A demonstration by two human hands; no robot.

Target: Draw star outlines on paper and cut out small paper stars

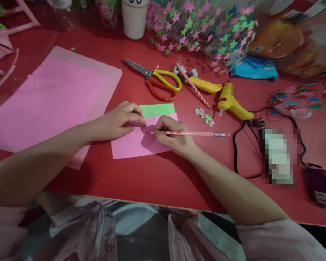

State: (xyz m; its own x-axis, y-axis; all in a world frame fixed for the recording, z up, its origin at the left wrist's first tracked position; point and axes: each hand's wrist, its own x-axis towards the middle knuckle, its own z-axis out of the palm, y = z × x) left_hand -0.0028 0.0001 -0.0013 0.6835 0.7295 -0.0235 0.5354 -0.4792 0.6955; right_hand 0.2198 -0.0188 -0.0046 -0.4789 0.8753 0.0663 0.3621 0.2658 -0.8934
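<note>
A small pink sheet of paper (141, 146) lies on the red table, with a green strip of paper (157, 110) showing along its far edge. Faint pencil lines mark the pink paper near its middle. My left hand (122, 121) rests flat on the paper's left part, fingers stretched out and slightly bent. In my right hand (174, 136) is a pink pencil (201, 133), pinched between thumb and fingers. The pencil's tip is on or just over the paper beside my left fingertips, and its eraser end points right.
Scissors (152, 74), a second pink pencil (194, 88), a yellow cutter (203, 85) and a yellow glue gun (232, 101) lie beyond the paper. Small paper stars (204, 116) sit nearby. Large pink sheets (51, 98) spread left. A white cup (135, 20) and star-filled bag (203, 30) stand behind.
</note>
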